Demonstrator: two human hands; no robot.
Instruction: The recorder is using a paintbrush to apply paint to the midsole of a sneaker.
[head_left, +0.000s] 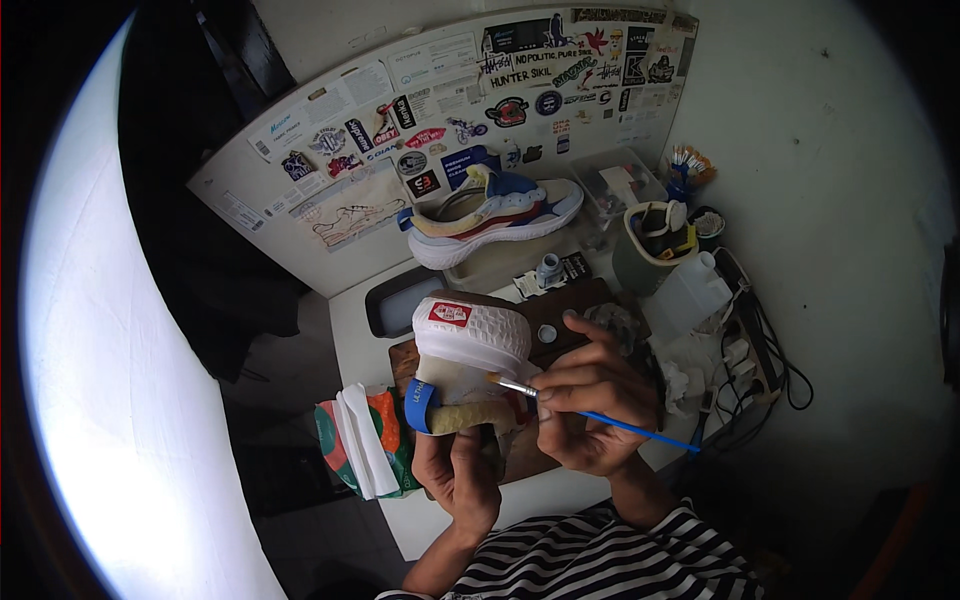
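My left hand [462,482] is closed on a sneaker [475,338], gripping it near the yellowish padded collar. The shoe is tipped so that its white textured sole with a red heel patch sits uppermost, with a blue pull tab [422,405] at its lower left. Pinched in my right hand [592,405] is a thin paintbrush [642,430] with a blue handle. Its bristle tip is at the pale heel part of the upper, just below the sole; whether it touches cannot be made out. A small open bottle [549,270] stands beyond the shoe, and a white cap [547,333] lies nearer.
The matching sneaker [495,220] rests at the back, before a sticker-covered board [440,110]. A dark tray [395,305] lies left of it. Tissues in a packet [362,440] sit front left. To the right are a bin [650,262], brushes [690,168], a white jug [685,295] and cables [775,350].
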